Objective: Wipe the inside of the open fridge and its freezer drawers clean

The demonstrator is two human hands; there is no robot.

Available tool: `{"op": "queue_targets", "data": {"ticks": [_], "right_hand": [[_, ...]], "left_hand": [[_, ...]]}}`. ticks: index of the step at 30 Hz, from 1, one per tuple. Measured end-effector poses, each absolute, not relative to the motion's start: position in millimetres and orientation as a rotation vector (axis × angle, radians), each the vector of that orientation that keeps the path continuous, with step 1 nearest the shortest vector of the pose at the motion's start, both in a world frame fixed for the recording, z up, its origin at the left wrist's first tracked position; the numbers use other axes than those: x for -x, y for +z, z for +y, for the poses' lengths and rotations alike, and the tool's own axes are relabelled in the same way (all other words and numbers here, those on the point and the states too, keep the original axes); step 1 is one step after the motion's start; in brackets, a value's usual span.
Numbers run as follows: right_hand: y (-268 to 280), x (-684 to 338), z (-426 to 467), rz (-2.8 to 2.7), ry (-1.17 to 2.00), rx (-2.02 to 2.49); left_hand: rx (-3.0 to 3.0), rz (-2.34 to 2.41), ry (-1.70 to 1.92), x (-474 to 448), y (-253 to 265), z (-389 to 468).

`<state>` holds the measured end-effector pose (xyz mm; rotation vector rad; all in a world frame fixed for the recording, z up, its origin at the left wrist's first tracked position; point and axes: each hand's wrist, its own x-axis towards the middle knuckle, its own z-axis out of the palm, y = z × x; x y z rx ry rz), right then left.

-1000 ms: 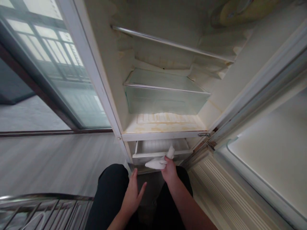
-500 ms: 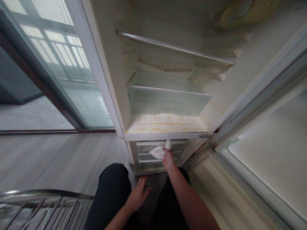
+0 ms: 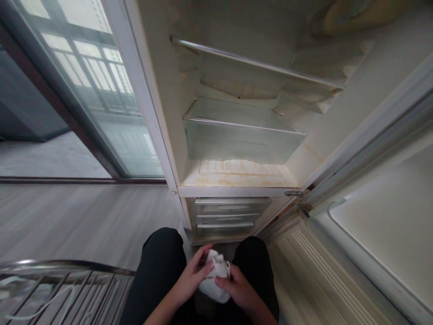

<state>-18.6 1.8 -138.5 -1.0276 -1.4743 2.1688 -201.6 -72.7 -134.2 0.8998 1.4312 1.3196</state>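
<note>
A bunched white cloth (image 3: 216, 289) is held low between my knees, its upper edge ruffled and a thin loop showing at its right side. My left hand (image 3: 198, 273) grips it from the left, thumb laid across its front. On the other side, my right hand (image 3: 235, 286) pinches it with the thumb on top; the fingers behind are hidden. Just beyond my hands is the open fridge-freezer, whose lower part holds clear-fronted freezer drawers (image 3: 228, 220).
Above are a glass shelf (image 3: 245, 124) and the stained fridge floor (image 3: 237, 179). An open fridge door (image 3: 392, 225) and a ribbed freezer door (image 3: 304, 266) stand at right. A metal rack (image 3: 67, 266) is at lower left, a glass sliding door (image 3: 135, 149) behind it.
My right hand has drawn the white cloth back from the freezer drawers to between my knees. My left hand, empty before, has taken hold of it too.
</note>
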Motion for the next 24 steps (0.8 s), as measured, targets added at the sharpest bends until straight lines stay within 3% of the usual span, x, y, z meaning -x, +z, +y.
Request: {"op": "queue_targets", "data": {"ticks": [4, 10, 14, 20, 22, 24], "right_hand": [[-114.2, 1.5, 11.2, -1.616, 2.083, 0.94], [-91.5, -3.8, 31.0, -1.884, 1.974, 0.826], [-96.3, -6.8, 46.3, -1.724, 1.616, 1.072], [-122.4, -5.2, 26.0, -1.347, 0.772, 1.182], [-133.9, 1.0, 5.4, -1.545, 0.891, 1.043], [-149.1, 12.0, -14.0, -1.677, 1.252, 0.926]], "left_hand": [[-1.121, 1.302, 1.183, 191.1, -114.1, -74.3], [-1.063, 1.35, 1.346, 174.2, -108.2, -65.7], [-1.007, 1.479, 1.436, 175.6, -102.2, -66.2], [-1.148, 1.755, 1.577, 178.8, -84.0, -69.1], [-1.337, 1.826, 1.477, 176.8, -79.3, -69.4], [-1.594, 1.831, 1.241, 172.7, -76.4, -69.8]]}}
